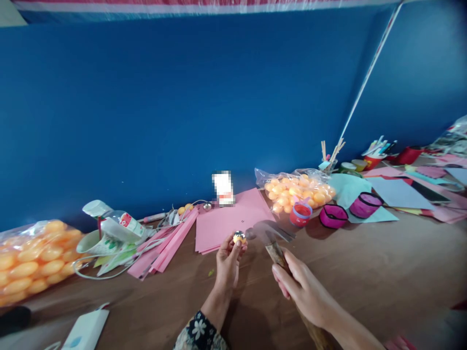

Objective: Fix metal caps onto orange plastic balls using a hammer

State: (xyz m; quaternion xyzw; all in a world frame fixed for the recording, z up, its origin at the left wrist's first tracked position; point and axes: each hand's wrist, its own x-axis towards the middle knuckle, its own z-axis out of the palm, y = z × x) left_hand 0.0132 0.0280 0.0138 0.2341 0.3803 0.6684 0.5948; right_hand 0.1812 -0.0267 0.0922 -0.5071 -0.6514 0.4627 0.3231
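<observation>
The small ball [240,237] is just in front of the pink paper [222,224], pinched between the thumb and fingertips of the left hand [228,260], which are closed round it; its lower part is orange and its top shiny silver, though whether that is one piece or two I cannot tell. It looks light, smooth and likely slippery, perhaps thin enough to dent, so it seems best held low by its sides, with the fingers clear of the top. The right hand [301,284], to the front right of the paper, is wrapped round the wooden handle of a hammer [274,252]; the head is blurred, but should be the heavy end, and the stiff handle is the place to hold. Counting, there is one ball in hand and one hammer; two bags of orange balls, one at the paper's right back corner [260,177] and one well to its left [31,228], their contents too crowded to number; two loose orange balls [181,210] by the paper's left back corner; one red cup [301,216] just right of it; two purple cuffs [333,217] farther right; and one bottle [123,225] to its left.
</observation>
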